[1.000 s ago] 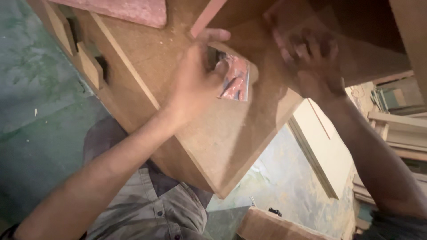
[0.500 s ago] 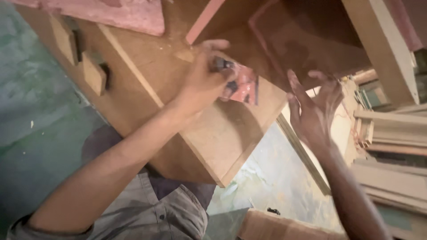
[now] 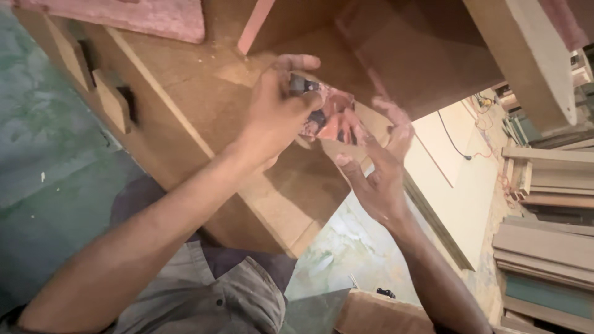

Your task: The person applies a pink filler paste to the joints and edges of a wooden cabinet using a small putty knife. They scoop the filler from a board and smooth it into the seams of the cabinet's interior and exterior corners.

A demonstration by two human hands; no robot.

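A small reddish packet (image 3: 328, 117) is pinched between thumb and fingers of the left hand (image 3: 278, 105), closed around a dark part at its upper end. The packet is held just above the top panel of a brown wooden cabinet (image 3: 185, 117), near its front corner. What the dark part is cannot be told.

The right hand (image 3: 374, 164) is open, fingers spread, fingertips (image 3: 346, 127) touching the packet's lower edge; nothing is gripped by it.

Sawdust is scattered on the panel. A pink board (image 3: 124, 15) is laid at the panel's far end. Stacked timber planks (image 3: 544, 235) are seen at right, on the floor (image 3: 346, 247).
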